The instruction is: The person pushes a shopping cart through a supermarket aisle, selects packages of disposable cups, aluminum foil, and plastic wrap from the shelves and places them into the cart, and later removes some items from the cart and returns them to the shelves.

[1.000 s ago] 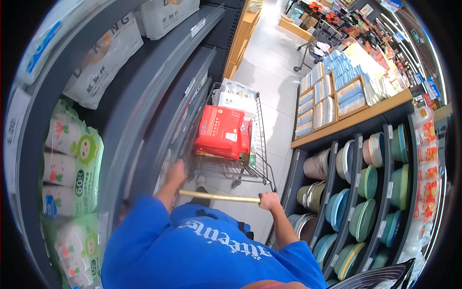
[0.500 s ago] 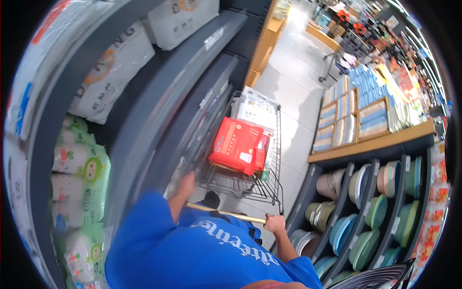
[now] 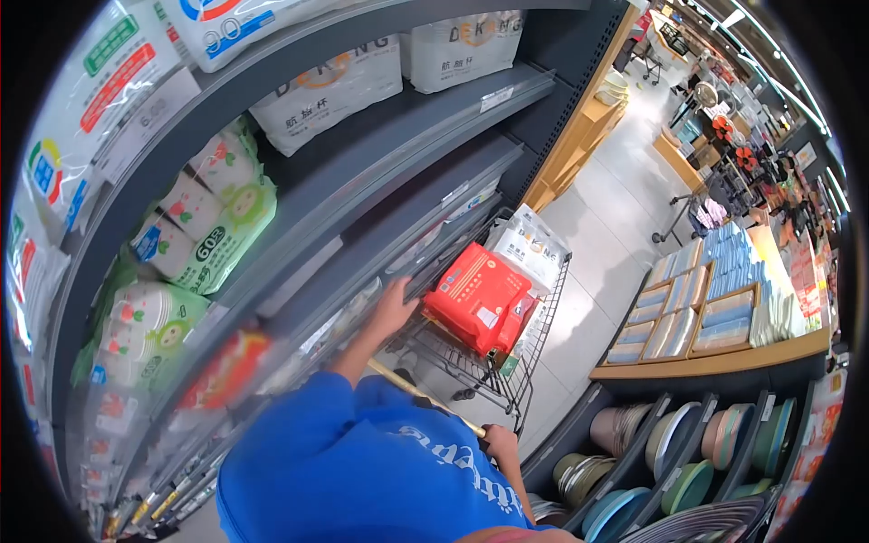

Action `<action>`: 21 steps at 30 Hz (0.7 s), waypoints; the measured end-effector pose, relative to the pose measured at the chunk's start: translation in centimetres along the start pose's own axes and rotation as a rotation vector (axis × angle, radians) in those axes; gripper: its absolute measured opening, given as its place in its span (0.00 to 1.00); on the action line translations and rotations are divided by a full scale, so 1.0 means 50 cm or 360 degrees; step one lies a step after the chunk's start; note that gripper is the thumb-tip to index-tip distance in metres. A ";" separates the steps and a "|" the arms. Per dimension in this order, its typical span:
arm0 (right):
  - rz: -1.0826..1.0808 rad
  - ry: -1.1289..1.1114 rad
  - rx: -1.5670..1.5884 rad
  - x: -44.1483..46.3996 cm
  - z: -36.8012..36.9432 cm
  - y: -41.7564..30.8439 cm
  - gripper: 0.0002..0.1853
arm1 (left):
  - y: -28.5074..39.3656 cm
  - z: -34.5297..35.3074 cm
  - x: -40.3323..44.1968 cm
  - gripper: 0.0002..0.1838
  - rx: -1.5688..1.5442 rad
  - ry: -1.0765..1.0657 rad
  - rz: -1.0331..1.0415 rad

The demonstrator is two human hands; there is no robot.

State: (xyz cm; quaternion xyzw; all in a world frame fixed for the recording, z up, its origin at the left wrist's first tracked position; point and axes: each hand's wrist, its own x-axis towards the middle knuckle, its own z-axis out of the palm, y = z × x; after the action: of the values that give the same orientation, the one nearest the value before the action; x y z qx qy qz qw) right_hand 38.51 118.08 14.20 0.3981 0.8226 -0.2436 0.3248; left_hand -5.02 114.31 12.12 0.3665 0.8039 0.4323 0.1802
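Note:
My right hand (image 3: 500, 443) is wrapped round the right end of the yellow handle (image 3: 407, 384) of a wire shopping cart (image 3: 521, 387). Reaching forward, my left hand (image 3: 394, 305) is off the handle, between the lower shelf and the cart's left side, its fingers stretched out. Nothing shows in it, and whether it touches the shelf or cart I cannot tell. Closest to it in the cart is a red plastic package (image 3: 480, 299). Behind that lies a white package of cups (image 3: 529, 249).
Shelving (image 3: 398, 109) on the left bears white cup packages (image 3: 335, 90) and green-wrapped cup packs (image 3: 226, 217). To the right, plastic basins (image 3: 692, 489) fill slanted racks beneath folded blue and beige goods (image 3: 706, 299). A tiled aisle (image 3: 593, 195) runs ahead.
My left hand has moved forward along the shelf, closer to the red package. My right hand stays on the handle. The view has swung, showing more of the left shelves.

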 end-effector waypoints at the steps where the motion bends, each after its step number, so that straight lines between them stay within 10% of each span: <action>1: -0.0017 0.0000 0.0019 -0.002 -0.004 -0.001 0.15 | 0.066 -0.025 0.025 0.32 -0.0147 -0.0036 0.0003; 10: -0.0111 0.0013 0.0090 0.018 0.007 0.025 0.14 | 0.537 -0.293 0.409 0.34 -0.0428 0.0880 0.0890; 14: -0.0123 0.0072 0.0020 0.010 0.006 0.024 0.14 | 0.504 -0.303 0.718 0.53 0.0036 0.1404 0.0614; 21: 0.0058 0.0082 -0.0008 -0.017 -0.019 0.008 0.17 | 0.516 -0.329 0.791 0.60 0.0035 0.1278 0.0211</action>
State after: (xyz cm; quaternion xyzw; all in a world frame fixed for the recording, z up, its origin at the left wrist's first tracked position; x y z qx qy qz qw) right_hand 38.89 118.51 15.38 0.4183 0.8240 -0.2251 0.3088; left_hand -30.19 143.75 43.77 0.2216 0.7896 0.5430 -0.1802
